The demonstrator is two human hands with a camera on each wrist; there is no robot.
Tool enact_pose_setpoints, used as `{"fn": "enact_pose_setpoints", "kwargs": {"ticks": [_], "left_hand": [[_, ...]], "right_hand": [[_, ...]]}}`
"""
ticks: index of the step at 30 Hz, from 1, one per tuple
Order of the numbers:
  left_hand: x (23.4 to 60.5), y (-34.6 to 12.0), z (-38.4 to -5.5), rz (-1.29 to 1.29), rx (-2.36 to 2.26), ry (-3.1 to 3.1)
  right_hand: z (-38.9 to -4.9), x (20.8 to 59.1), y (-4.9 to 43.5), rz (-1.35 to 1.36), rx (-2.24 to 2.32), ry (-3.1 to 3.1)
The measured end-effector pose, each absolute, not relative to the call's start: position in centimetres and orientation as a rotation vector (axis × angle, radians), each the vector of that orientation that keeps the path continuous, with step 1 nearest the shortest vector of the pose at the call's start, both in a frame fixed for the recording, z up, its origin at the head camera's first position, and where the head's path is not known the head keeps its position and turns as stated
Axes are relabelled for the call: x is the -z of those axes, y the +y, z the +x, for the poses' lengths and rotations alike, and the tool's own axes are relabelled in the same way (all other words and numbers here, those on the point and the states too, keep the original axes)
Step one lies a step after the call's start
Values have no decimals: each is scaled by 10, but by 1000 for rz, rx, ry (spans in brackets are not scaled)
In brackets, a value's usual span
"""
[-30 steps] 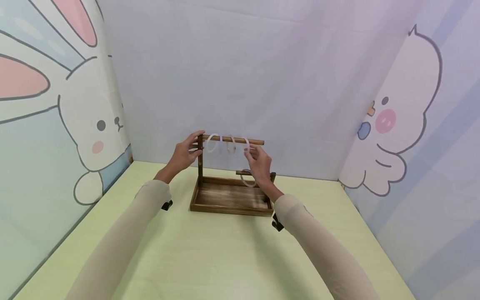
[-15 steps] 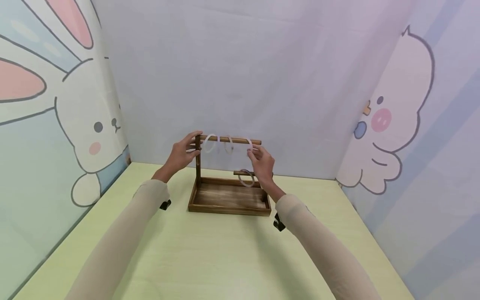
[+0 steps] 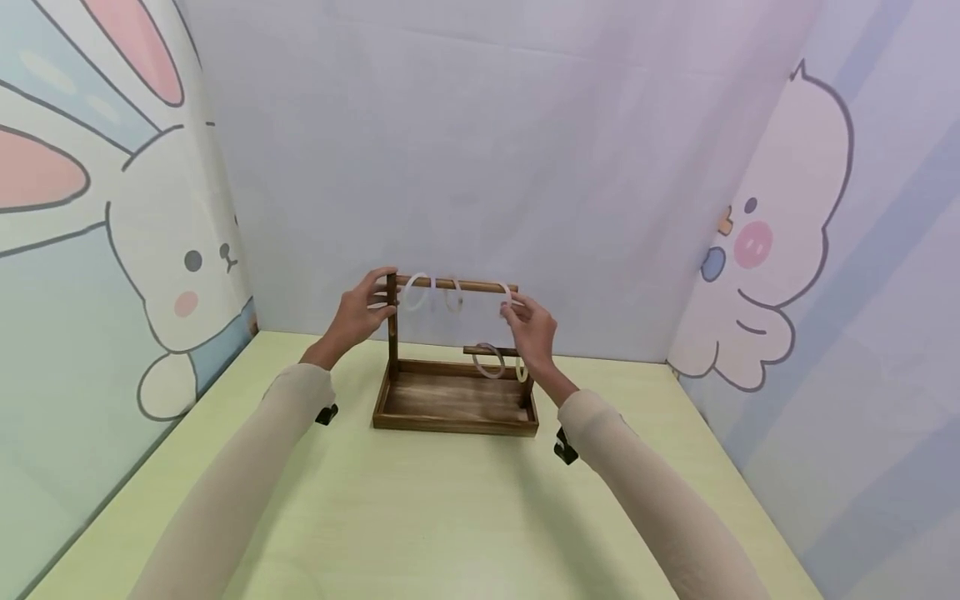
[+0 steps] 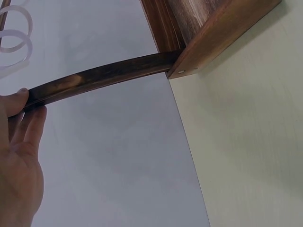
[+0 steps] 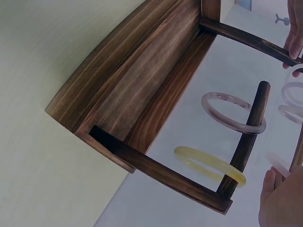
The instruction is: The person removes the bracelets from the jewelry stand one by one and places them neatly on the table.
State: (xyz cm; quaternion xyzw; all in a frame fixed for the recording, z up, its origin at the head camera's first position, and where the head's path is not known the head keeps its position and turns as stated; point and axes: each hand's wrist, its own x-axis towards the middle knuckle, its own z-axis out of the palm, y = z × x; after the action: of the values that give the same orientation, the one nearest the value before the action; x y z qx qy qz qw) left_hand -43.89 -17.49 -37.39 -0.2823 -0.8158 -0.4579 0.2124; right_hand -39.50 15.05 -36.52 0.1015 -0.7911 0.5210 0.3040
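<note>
A dark wooden bangle stand (image 3: 456, 430) has a tray base, a tall left post and two bars. My left hand (image 3: 360, 310) grips the top of that post (image 4: 104, 78), thumb on one side and fingers on the other. Near the free right end of the upper bar (image 3: 480, 286), my right hand (image 3: 534, 332) pinches a pale bangle (image 3: 507, 293) that still encircles the bar. Farther left on it hang a white bangle (image 3: 415, 292), a lavender one (image 3: 432, 293) and a translucent one (image 3: 453, 295). The lower bar carries a greyish-purple bangle (image 5: 232, 124) and a yellow bangle (image 5: 208, 163).
The stand is on a pale yellow-green table (image 3: 450, 508), close to the back wall cloth (image 3: 465, 167). Side cloths show a cartoon rabbit (image 3: 187, 250) on the left and a white cartoon character (image 3: 780, 250) on the right.
My right hand has slid the pale bangle rightward along the upper bar, close to its free end. The yellow bangle has come into sight below it. My left hand keeps its grip on the post.
</note>
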Motion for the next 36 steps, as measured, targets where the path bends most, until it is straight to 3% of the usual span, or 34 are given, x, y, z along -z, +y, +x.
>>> {"fn": "enact_pose_setpoints", "kwargs": {"ticks": [36], "left_hand": [[368, -171, -435, -749, 1332, -2344]], "right_hand": [[-392, 355, 195, 243, -1448, -2113]]}}
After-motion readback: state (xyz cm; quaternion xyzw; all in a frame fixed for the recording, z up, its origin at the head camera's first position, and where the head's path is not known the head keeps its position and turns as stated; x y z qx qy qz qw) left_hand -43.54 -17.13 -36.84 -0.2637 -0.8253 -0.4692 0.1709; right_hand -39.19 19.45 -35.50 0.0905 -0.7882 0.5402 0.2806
